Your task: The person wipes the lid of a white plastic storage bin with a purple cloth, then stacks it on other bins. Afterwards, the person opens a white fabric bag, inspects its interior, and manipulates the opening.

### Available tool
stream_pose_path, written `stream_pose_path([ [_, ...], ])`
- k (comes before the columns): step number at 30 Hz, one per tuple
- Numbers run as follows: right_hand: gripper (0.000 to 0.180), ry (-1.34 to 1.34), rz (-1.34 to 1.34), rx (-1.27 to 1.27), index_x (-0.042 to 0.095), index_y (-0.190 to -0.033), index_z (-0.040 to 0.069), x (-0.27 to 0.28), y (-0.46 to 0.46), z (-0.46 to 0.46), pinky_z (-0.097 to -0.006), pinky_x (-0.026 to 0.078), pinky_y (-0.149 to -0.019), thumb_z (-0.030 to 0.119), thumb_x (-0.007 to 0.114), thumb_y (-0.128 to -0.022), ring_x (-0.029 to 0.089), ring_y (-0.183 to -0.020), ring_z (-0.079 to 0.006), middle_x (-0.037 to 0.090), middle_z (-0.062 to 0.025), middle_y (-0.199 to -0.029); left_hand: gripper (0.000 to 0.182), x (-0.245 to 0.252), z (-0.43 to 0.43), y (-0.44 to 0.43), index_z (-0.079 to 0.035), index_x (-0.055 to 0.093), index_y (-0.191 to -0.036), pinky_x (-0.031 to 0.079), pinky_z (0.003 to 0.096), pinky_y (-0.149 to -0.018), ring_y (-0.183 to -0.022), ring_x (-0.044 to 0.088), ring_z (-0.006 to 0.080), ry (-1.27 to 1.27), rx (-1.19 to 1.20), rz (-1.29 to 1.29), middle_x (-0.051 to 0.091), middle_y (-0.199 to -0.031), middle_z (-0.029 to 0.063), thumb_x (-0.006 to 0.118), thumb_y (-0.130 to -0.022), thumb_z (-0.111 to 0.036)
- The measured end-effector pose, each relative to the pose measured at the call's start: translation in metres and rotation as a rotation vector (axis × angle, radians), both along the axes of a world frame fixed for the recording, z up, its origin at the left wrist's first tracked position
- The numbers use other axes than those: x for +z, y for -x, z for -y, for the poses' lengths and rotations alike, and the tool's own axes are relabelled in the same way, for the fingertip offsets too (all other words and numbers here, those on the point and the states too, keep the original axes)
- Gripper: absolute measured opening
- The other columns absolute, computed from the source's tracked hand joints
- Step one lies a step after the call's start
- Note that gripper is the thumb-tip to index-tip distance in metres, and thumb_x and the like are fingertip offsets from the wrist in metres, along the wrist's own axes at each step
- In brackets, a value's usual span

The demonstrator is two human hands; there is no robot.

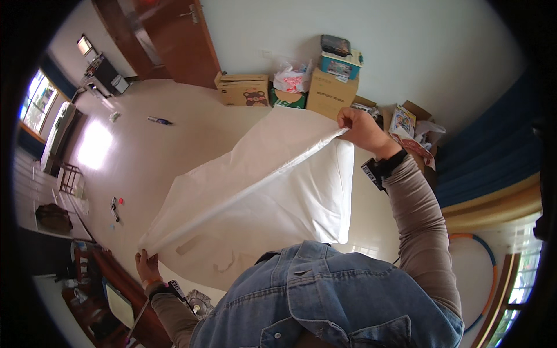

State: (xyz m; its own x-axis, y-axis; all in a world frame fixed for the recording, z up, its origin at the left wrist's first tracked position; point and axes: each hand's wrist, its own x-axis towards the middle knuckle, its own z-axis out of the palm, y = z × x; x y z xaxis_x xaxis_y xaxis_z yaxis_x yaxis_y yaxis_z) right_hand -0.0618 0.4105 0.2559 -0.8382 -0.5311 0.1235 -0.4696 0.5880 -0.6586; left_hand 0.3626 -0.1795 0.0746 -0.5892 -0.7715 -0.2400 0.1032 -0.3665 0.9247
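Observation:
A large white cloth (261,182) is stretched between my two hands, its folded edge running diagonally from lower left to upper right. My left hand (148,266) pinches one corner at the lower left. My right hand (363,130) grips the other end at the upper right, in front of the boxes. Part of the cloth hangs down below the right hand, and its near part passes out of sight behind the front of a denim vest (326,282). Both wrists wear black straps with small devices.
Along the wall stand a cardboard box with a bear print (244,92), a taller carton (331,92) with a teal bin (340,65) on it, and an open box (409,126). A dark marker-like object (160,120) lies on the floor. A multicoloured hoop (494,261) leans at the right.

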Motion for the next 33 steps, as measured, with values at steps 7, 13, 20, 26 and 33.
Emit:
stream_pose_path([
  [7,0.012,0.446,0.46,0.396,0.068,-0.094,0.006,0.017,0.039,0.004,-0.0233,0.048,-0.077,0.009,0.075,-0.084,0.059,-0.082,-0.0069,0.067,0.0035,-0.087,0.054,0.049,-0.049,-0.051,-0.012,0.04,-0.144,0.048,0.0413,-0.095,-0.118,0.056,0.026,0.145,-0.039,-0.087,0.057,-0.13,0.0106,0.059,-0.093,-0.013],
  [13,0.012,0.469,0.113,0.138,0.068,-0.1,0.005,-0.002,0.108,0.003,-0.0226,0.047,-0.073,0.009,0.067,-0.089,0.058,-0.08,-0.0061,0.065,0.0034,-0.086,0.021,0.087,-0.102,-0.08,-0.008,0.055,-0.11,0.051,0.0241,-0.061,-0.08,0.062,0.0114,0.281,-0.157,0.006,0.065,-0.105,0.0044,0.061,-0.09,-0.007],
  [20,0.014,0.58,0.095,0.16,0.068,-0.103,0.004,-0.021,0.16,-0.003,-0.0208,0.047,-0.072,0.008,0.065,-0.09,0.057,-0.079,-0.0056,0.064,0.0035,-0.086,0.016,0.119,-0.171,-0.092,-0.005,0.057,-0.1,0.044,0.0159,-0.051,-0.059,0.055,0.0067,0.536,-0.084,0.058,0.061,-0.077,0.0,0.066,-0.088,-0.009],
  [26,0.013,0.665,0.179,0.327,0.065,-0.103,0.004,-0.023,0.157,-0.014,-0.0217,0.046,-0.08,0.008,0.065,-0.091,0.056,-0.089,-0.0053,0.062,0.0034,-0.094,0.018,0.133,-0.231,-0.093,-0.005,0.055,-0.099,0.045,0.0399,-0.098,-0.116,0.056,0.0251,0.543,0.229,-0.281,0.058,-0.126,0.0137,0.061,-0.094,-0.021],
  [33,0.012,0.53,0.411,0.32,0.066,-0.099,0.002,-0.034,0.145,0.022,-0.0249,0.046,-0.083,0.008,0.068,-0.088,0.058,-0.093,-0.0099,0.064,-0.0015,-0.096,0.013,0.073,-0.189,-0.125,-0.007,0.059,-0.085,0.041,0.0207,-0.069,-0.072,0.049,0.0037,0.652,0.324,0.227,0.06,-0.079,-0.0037,0.064,-0.094,-0.014],
])
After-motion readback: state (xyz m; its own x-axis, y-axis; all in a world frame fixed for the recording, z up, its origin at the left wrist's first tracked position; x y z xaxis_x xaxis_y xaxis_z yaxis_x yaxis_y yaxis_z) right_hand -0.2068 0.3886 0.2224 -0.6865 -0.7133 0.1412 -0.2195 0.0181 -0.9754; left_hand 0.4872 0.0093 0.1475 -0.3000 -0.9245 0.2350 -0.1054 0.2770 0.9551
